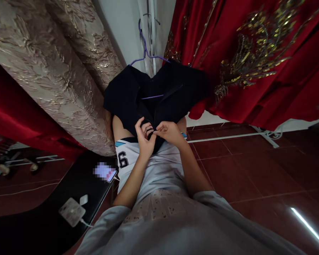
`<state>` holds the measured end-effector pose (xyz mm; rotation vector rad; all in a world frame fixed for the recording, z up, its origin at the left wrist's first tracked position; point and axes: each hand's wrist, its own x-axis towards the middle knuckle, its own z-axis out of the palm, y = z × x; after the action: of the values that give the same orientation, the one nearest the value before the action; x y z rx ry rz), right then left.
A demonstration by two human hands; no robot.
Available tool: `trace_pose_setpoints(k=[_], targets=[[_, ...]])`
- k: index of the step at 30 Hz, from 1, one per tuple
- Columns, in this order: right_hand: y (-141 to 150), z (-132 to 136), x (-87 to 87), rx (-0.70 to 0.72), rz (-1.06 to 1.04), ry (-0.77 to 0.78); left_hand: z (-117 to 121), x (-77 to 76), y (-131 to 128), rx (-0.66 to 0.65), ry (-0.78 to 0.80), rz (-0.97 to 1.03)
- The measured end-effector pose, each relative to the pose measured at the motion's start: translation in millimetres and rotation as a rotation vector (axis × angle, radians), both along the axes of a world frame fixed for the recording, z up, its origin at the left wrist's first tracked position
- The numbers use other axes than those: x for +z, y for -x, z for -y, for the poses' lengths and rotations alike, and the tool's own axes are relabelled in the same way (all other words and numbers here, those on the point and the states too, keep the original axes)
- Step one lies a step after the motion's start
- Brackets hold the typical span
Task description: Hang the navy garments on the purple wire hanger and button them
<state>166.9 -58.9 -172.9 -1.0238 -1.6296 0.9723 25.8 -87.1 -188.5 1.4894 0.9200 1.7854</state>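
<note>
A dark, nearly black garment [172, 88] with an open neck hangs on a purple wire hanger [145, 49] and drapes down over my lap. At the lower front of its opening, my left hand [145, 136] has its fingers curled into the cloth, the index finger raised. Right beside it, my right hand [168, 131] pinches the front edge with thumb and fingertips. The two hands nearly meet there. Whatever small part lies between the fingertips is too small to make out.
A white metal rack [152, 35] stands behind the hanger. Red sequined cloth [295, 81] hangs at right, beige textured cloth [66, 71] at left. On a black bench [42, 216] lie a lit phone [105, 172] on a cable and a white charger-like block [72, 211].
</note>
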Motion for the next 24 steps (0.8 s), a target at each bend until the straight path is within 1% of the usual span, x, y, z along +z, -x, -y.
trace_pose_setpoints(k=[2, 4, 7, 9, 12, 14, 16, 20, 22, 24], targets=[[1.5, 0.9, 0.8, 0.045, -0.001, 0.014, -2.2, -3.5, 3.0, -0.037, 0.011, -0.018], [4.0, 3.0, 2.7, 0.073, 0.019, -0.015, -4.5, -4.7, 7.2, -0.089, 0.008, -0.01], [7.8, 6.2, 6.2, 0.058, 0.056, -0.084, -6.6, -4.7, 12.4, -0.119, 0.006, 0.025], [9.4, 6.4, 7.2, 0.05, 0.061, -0.114, -7.4, -5.6, 13.5, -0.094, 0.025, 0.061], [10.0, 2.1, 4.6, 0.016, 0.06, -0.176, -8.0, -9.1, 12.0, -0.005, 0.07, 0.091], [9.5, -2.9, 0.3, -0.021, 0.05, -0.218, -8.3, -11.6, 10.1, 0.046, 0.086, 0.088], [9.0, -7.8, -5.7, -0.042, 0.037, -0.241, -8.9, -12.9, 8.7, 0.07, 0.085, 0.097], [9.8, -14.7, -15.9, -0.037, 0.057, -0.272, -10.4, -11.9, 8.7, 0.105, 0.1, 0.143], [9.2, -19.5, -12.1, -0.034, 0.084, -0.307, -10.2, -10.6, 9.5, 0.112, 0.125, 0.117], [5.7, -28.5, 4.1, -0.045, 0.127, -0.383, -8.2, -9.8, 9.3, 0.109, 0.123, 0.055]])
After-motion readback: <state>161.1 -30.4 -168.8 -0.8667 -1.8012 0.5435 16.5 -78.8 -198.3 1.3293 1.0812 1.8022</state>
